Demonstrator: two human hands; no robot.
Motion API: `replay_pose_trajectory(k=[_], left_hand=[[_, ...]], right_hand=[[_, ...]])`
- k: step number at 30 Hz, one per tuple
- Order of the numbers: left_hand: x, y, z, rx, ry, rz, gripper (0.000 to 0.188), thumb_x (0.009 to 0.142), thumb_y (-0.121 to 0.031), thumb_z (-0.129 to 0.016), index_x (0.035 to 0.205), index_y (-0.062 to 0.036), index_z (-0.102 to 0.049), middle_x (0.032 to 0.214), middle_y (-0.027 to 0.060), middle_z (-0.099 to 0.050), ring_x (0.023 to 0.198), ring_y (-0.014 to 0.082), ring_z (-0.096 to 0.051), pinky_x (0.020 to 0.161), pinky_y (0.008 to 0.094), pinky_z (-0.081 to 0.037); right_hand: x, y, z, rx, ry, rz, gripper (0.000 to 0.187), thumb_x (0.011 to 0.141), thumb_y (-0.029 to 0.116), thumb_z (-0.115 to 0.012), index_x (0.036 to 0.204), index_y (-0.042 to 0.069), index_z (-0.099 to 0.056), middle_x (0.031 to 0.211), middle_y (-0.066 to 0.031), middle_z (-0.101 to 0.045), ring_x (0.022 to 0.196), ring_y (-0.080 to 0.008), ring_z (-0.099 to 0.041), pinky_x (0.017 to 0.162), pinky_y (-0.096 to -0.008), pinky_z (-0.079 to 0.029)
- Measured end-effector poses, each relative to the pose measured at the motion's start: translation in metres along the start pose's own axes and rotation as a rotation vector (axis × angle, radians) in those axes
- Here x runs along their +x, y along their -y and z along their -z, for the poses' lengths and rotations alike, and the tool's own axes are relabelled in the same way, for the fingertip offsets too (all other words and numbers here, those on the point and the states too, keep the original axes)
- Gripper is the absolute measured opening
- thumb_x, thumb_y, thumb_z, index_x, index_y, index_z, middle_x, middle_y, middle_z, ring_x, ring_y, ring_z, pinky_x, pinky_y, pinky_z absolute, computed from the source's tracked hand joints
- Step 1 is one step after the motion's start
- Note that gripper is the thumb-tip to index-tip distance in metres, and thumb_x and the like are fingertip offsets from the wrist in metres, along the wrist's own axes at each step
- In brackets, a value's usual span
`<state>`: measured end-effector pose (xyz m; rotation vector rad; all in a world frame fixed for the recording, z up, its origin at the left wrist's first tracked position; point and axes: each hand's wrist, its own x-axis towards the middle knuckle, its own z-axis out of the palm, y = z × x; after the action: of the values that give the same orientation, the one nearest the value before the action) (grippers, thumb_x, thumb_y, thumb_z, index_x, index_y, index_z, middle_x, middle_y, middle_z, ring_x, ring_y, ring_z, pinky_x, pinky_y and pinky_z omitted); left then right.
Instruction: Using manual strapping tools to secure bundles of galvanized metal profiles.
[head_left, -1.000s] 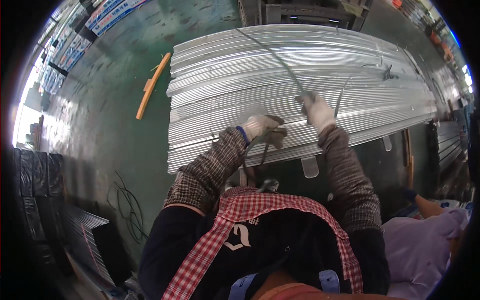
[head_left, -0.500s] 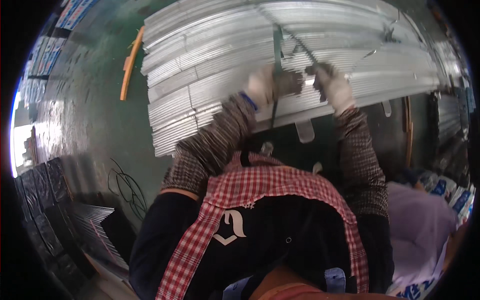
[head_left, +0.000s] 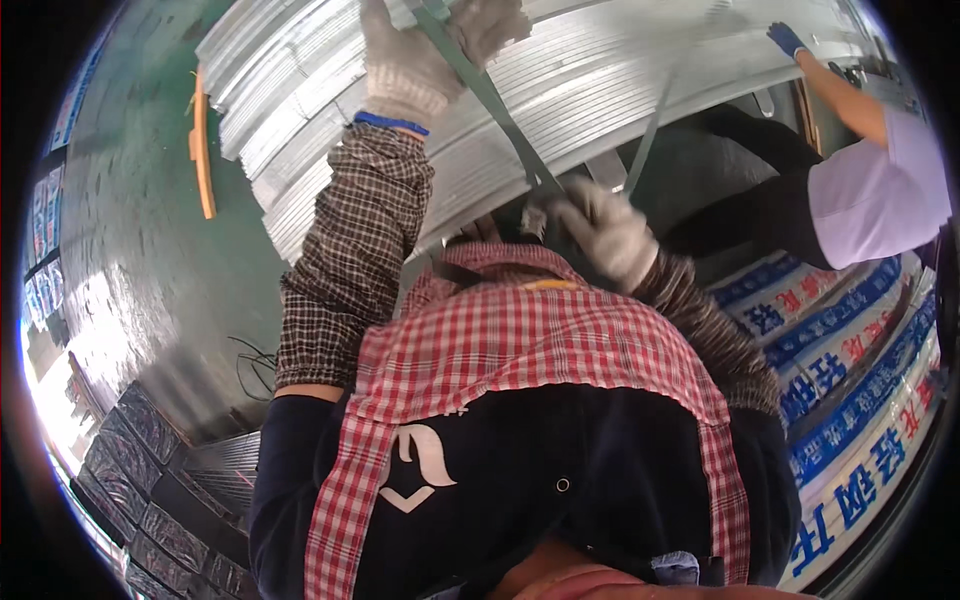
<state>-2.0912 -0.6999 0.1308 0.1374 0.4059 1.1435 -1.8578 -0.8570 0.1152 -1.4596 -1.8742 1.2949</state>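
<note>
A green strap (head_left: 485, 95) runs slantwise over the stacked ribbed metal profiles (head_left: 560, 110). My left hand (head_left: 415, 75), in a pale glove with grey fingers, is at the top of the view with the strap across it, between thumb and fingers; its upper part is cut off by the frame edge. Close to my body, by the stack's near edge, my right hand (head_left: 610, 240) is closed around the lower part of the strap. That hand is slightly blurred. A second length of green strap (head_left: 650, 130) hangs over the near edge to its right.
A co-worker in a lilac top (head_left: 880, 190) reaches a blue-gloved hand (head_left: 787, 40) to the stack's right end. Printed white-and-blue packages (head_left: 850, 400) lie at right. An orange bar (head_left: 203, 150) is on the floor at left, and black-wrapped bundles (head_left: 140, 470) stand at lower left.
My left hand has moved up and left along the stack. My right hand has come down toward my body with the strap. The co-worker now reaches toward the stack at right.
</note>
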Motion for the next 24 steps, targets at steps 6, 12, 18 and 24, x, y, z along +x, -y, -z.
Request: replay_pose_trajectory(k=[6, 12, 18, 24], left_hand=[[-0.036, 0.042, 0.045, 0.551, -0.604, 0.118, 0.047, 0.099, -0.044, -0.057, 0.097, 0.0025, -0.062, 0.070, 0.0049, -0.060, 0.042, 0.0098, -0.045, 0.036, 0.0244, -0.038], [-0.095, 0.128, 0.015, 0.577, -0.617, 0.125, 0.057, 0.094, -0.058, -0.057, 0.094, -0.0016, -0.066, 0.065, 0.0052, -0.061, 0.046, 0.0133, -0.050, 0.042, 0.0296, -0.041], [-0.125, 0.138, 0.060, 0.588, -0.739, 0.033, 0.060, 0.098, -0.057, -0.050, 0.101, 0.0005, -0.065, 0.065, 0.0061, -0.060, 0.053, 0.0141, -0.056, 0.046, 0.0269, -0.043], [-0.112, 0.146, 0.063, 0.599, -0.738, 0.069, 0.065, 0.100, -0.059, -0.043, 0.094, 0.0009, -0.067, 0.059, 0.0071, -0.058, 0.038, 0.0171, -0.048, 0.034, 0.0298, -0.040]], right_hand=[[0.015, -0.079, -0.030, 0.674, -0.058, -0.253, 0.037, 0.103, 0.021, -0.053, 0.131, -0.003, -0.056, 0.110, -0.0111, -0.067, 0.095, -0.0132, -0.063, 0.082, -0.0256, -0.051], [0.152, -0.088, -0.024, 0.449, 0.210, -0.023, 0.039, 0.101, 0.030, -0.055, 0.117, -0.004, -0.061, 0.100, -0.0119, -0.068, 0.090, -0.0190, -0.067, 0.082, -0.0291, -0.054], [0.129, -0.013, -0.028, 0.464, 0.405, -0.289, 0.038, 0.101, 0.027, -0.055, 0.122, -0.005, -0.053, 0.113, -0.0143, -0.065, 0.099, -0.0210, -0.065, 0.090, -0.0341, -0.054], [0.104, -0.068, -0.044, -0.216, 0.512, -0.183, 0.073, 0.095, 0.025, -0.064, 0.148, -0.002, -0.022, 0.122, -0.0210, -0.064, 0.103, -0.0257, -0.068, 0.092, -0.0333, -0.057]])
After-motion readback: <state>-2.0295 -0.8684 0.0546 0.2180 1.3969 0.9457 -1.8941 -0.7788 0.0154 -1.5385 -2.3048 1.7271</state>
